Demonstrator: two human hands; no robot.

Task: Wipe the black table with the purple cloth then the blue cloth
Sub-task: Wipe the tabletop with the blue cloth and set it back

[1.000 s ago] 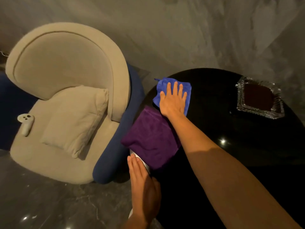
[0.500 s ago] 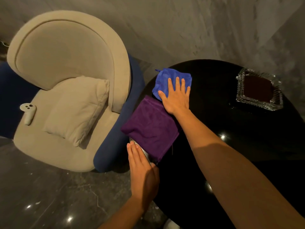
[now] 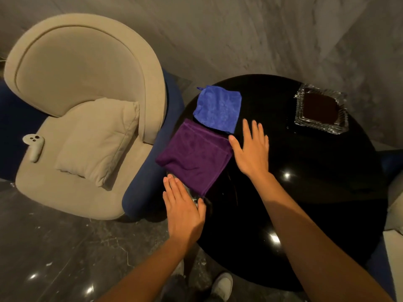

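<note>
Purple cloth (image 3: 194, 158) lies folded on the left edge of the black table (image 3: 305, 182), one corner hanging a little over the rim. Just behind it the blue cloth (image 3: 218, 107) lies flat, and their edges meet. Our right hand (image 3: 250, 151) is spread flat with fingers apart, holding nothing, beside the purple cloth; its thumb is at the corner of the cloth. Our left hand (image 3: 183, 210) is flat with fingers together at the table's rim, near the lower edge of the purple cloth. We see a glass ashtray (image 3: 320, 110) at the far right, and a beige chair (image 3: 82, 105) to the left.
</note>
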